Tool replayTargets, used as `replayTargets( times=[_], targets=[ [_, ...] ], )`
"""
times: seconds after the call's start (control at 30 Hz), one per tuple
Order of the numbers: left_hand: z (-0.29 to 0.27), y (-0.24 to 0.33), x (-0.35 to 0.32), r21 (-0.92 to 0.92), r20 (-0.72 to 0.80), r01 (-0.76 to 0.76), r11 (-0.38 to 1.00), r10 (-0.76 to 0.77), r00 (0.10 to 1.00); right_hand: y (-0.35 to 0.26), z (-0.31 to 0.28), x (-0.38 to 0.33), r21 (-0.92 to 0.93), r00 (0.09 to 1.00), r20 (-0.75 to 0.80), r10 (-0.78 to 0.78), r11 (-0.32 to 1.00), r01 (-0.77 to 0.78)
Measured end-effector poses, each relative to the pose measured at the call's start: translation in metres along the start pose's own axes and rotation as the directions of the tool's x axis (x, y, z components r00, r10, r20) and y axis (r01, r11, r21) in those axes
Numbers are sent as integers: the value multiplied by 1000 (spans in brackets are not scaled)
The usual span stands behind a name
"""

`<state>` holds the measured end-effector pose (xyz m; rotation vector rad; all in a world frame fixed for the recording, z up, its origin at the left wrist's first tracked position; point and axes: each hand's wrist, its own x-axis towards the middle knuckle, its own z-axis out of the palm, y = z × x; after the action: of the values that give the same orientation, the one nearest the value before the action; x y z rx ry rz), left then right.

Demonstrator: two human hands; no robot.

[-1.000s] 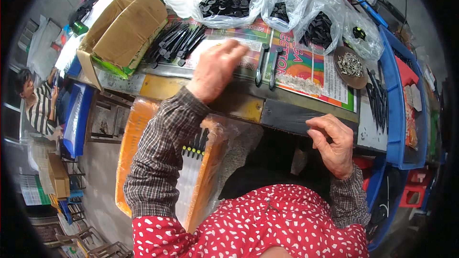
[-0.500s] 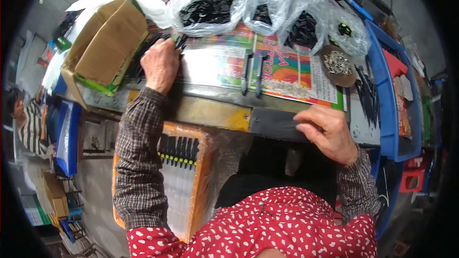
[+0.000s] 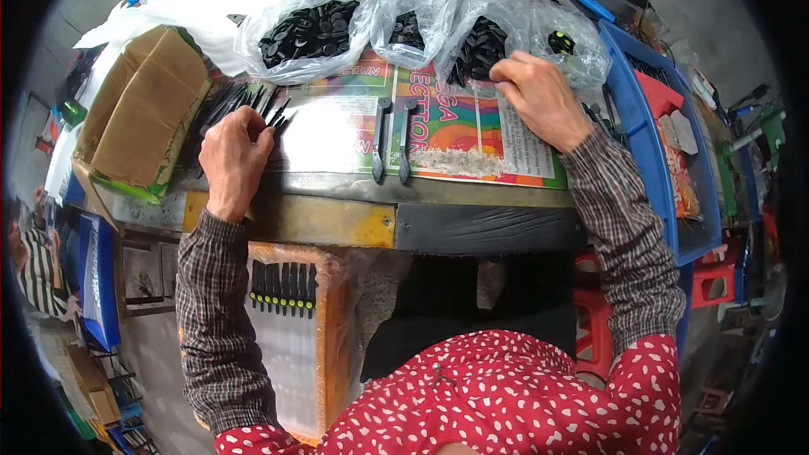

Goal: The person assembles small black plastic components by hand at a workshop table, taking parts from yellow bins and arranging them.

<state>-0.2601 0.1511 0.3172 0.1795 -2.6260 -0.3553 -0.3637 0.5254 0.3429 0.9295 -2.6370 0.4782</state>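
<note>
My left hand point(image 3: 233, 156) is closed, fingers curled, at the near side of a heap of thin black strips point(image 3: 221, 109); whatever it pinches is hidden. Over the right of the table my right hand point(image 3: 543, 99) reaches forward with bent fingers pressed together. Its fingertips are beside a clear bag point(image 3: 459, 29) of black flat pieces point(image 3: 482, 44), and I cannot make out anything in them. Two long black parts with rounded ends, the left one point(image 3: 381, 141) and the right one point(image 3: 407, 141), lie side by side on colourful printed sheeting point(image 3: 459, 131) between my hands.
A cardboard box point(image 3: 139, 114) stands at the left. More clear bags hold black round pieces point(image 3: 310, 32). Along the right runs a blue tray point(image 3: 645, 131). Below the table edge, an orange-rimmed crate point(image 3: 324, 341) holds a row of black parts with yellow-green dots point(image 3: 284, 286).
My right hand has risen from the table's front edge to the bags. My left hand has drawn back toward me from the black strips. The view has shifted to the right.
</note>
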Motion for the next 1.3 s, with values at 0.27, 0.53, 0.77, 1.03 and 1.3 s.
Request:
replayTargets(
  times=[0.27, 0.53, 0.77, 1.03, 1.3],
  targets=[
    [-9, 20, -17, -260, -120, -73, 963, 43, 992, 21, 34, 27, -258, 1000, -7, -21, 966, 18],
    [-15, 50, -42, -847, 208, 231, 478, -102, 973, 28, 32, 25, -128, 1000, -6, 0, 992, 0],
    [-15, 70, -66, -911, 326, 325, 255, -40, 945, 21, 26, 22, 51, 1000, -12, 18, 999, -17],
    [-17, 92, -84, -887, 439, 436, 149, -13, 898, 5, 12, 8, 162, 997, -70, 14, 987, -2],
    [-19, 121, -111, -863, 503, 504, 34, -40, 863, -54, -23, -54, 610, 990, 60, 129, 780, -139]
  ],
)
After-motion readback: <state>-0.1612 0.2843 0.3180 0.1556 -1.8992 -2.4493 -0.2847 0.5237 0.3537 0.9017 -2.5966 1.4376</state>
